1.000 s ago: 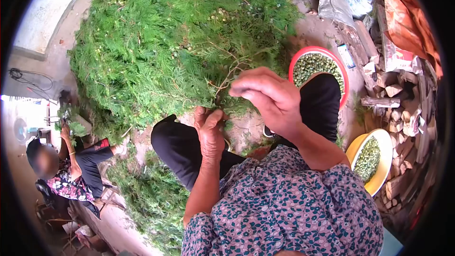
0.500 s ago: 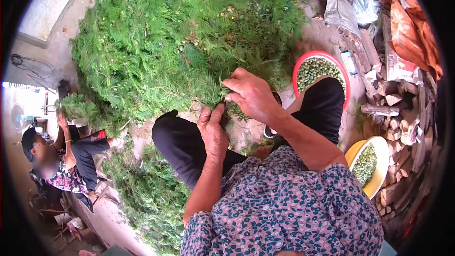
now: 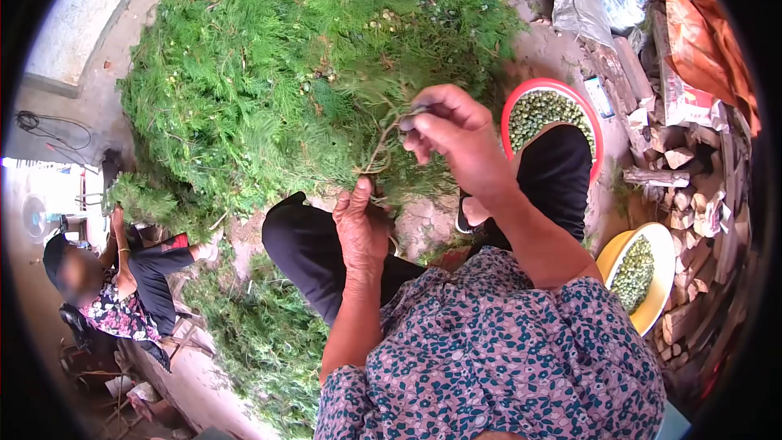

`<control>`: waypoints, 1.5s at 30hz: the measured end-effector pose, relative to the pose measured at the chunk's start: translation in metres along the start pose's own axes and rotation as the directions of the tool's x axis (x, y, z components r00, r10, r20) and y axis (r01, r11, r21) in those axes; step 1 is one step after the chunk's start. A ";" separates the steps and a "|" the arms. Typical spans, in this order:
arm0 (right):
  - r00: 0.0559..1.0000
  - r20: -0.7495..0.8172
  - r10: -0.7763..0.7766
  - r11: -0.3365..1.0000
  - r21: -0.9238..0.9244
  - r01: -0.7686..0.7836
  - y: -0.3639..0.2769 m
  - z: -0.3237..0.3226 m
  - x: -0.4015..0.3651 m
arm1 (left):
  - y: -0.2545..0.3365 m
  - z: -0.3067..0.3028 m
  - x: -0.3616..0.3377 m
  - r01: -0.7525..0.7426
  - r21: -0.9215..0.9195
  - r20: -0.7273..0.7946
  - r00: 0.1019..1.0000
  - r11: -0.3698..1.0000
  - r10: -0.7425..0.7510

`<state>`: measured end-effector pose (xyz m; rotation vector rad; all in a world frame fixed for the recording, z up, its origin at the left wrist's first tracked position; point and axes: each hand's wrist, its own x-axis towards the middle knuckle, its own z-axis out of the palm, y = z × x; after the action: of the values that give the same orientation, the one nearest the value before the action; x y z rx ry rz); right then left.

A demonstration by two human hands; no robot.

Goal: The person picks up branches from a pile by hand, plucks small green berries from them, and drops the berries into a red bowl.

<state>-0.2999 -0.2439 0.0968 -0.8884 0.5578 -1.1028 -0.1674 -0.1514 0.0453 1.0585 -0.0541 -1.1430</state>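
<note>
My left hand [image 3: 361, 224] is closed, thumb up, around the lower end of a thin evergreen sprig [image 3: 378, 149] with a bare brownish stem. At the sprig's upper end, the thumb and fingertips of my right hand [image 3: 458, 140] are pinched together; whether they also hold a small cone is hidden. Both hands are above my knees. Just beyond them lies a big heap of green evergreen branches [image 3: 269, 73] with small pale green cones among the foliage. To the right of my right hand stands a red-rimmed basin [image 3: 599, 143] full of small green cones [image 3: 544, 118].
A yellow basin [image 3: 660, 293] with more green cones stands at my right, beside stacked firewood [image 3: 684, 195]. More cut branches [image 3: 269, 334] lie to my left. Another person [image 3: 122, 293] sits at the far left, a hand at some foliage. Sacks [image 3: 582, 12] lie at the upper right.
My right hand has moved up and rightward from my left hand and turned, its fingertips now at the sprig's upper end. The sprig's stem now shows between my hands. My left hand has barely shifted.
</note>
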 end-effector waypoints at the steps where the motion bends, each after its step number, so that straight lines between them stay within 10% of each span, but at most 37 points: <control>1: 1.000 0.005 0.018 0.991 0.130 -0.018 -0.006 -0.002 -0.003 | 0.002 0.003 0.000 -0.012 -0.021 -0.019 1.000 1.000 0.012; 6: 0.994 -0.083 0.071 0.948 0.316 -0.041 0.003 -0.031 -0.005 | 0.002 -0.009 0.000 0.001 0.031 0.149 0.989 1.000 -0.006; 8: 0.995 -0.049 0.082 0.983 -0.163 -0.089 0.002 -0.032 -0.004 | -0.001 -0.011 0.001 -0.022 0.019 0.058 0.998 1.000 0.020; 10: 0.986 -0.117 0.116 0.959 -0.247 -0.142 0.006 -0.030 -0.002 | -0.002 -0.010 -0.003 -0.019 0.019 0.058 0.998 1.000 0.018; 12: 0.841 0.413 -0.351 0.399 -0.746 0.533 0.018 -0.037 0.007 | -0.001 -0.009 -0.006 -0.003 0.094 0.068 0.998 0.996 -0.003; 13: 0.814 0.435 -0.384 0.423 -0.701 0.574 0.021 -0.029 0.008 | -0.002 -0.012 -0.006 -0.002 0.095 0.071 0.997 0.995 -0.005; 24: 0.925 0.050 -0.378 0.528 -0.809 0.259 0.031 -0.028 -0.011 | 0.000 0.004 -0.018 0.016 0.136 0.021 1.000 0.991 -0.019; 26: 0.874 0.066 -0.482 0.652 -0.639 0.408 0.028 -0.035 0.001 | 0.003 0.003 -0.018 0.012 0.129 0.052 0.998 0.992 -0.019; 28: 0.985 0.044 0.165 0.949 -0.281 -0.146 0.014 -0.041 -0.001 | 0.005 0.000 -0.018 0.038 0.154 0.069 0.996 0.987 -0.049; 33: 0.984 0.072 0.165 0.986 -0.002 -0.166 0.028 -0.037 0.000 | 0.002 0.008 -0.022 -0.003 0.211 0.036 0.999 0.977 -0.005; 35: 1.000 -0.004 -0.006 0.732 -0.681 0.002 0.045 -0.044 0.001 | 0.002 0.008 -0.023 -0.009 0.221 0.019 1.000 0.975 0.005; 38: 0.925 0.239 -0.296 0.336 -0.880 0.335 0.053 -0.049 0.007 | 0.002 0.006 -0.025 -0.002 0.225 0.059 0.998 0.974 -0.011; 45: 0.997 0.074 0.019 0.483 -0.874 0.056 0.053 -0.057 0.004 | 0.000 0.005 -0.026 -0.022 0.246 0.075 0.997 0.969 0.004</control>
<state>-0.3149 -0.2574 0.0215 -1.8420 1.1029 -0.7367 -0.1822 -0.1349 0.0596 1.2336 -0.2675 -1.1838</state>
